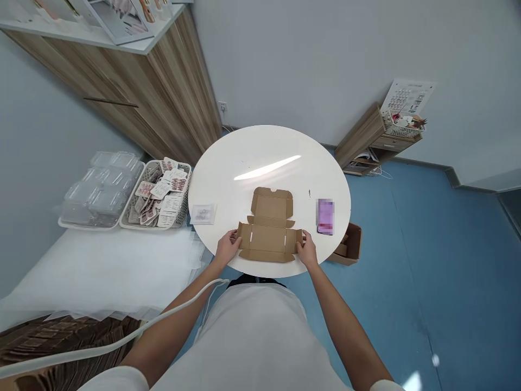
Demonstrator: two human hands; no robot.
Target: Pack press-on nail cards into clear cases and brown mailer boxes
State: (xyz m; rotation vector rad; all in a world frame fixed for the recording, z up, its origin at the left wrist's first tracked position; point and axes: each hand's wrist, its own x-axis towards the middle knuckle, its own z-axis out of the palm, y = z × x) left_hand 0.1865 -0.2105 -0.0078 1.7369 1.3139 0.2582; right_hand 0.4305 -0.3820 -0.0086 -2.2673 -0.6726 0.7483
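An unfolded brown cardboard box (268,237) lies flat on the round white table (268,146), its lid part pointing away from me. My left hand (228,247) grips the box's left side flap between thumb and fingers. At the opposite side, my right hand (307,250) pinches the right side flap in the same way. Left of the box rests a small clear packet (202,214) with pale contents. A phone with a purple screen (325,216) lies to the right, beyond my right hand.
Left of the table stand a basket of printed cards (160,195) and a tray of clear plastic cases (101,187). A white cable (122,343) crosses over my left arm. An open carton (350,244) sits on the floor at right, below a small wooden shelf (366,138).
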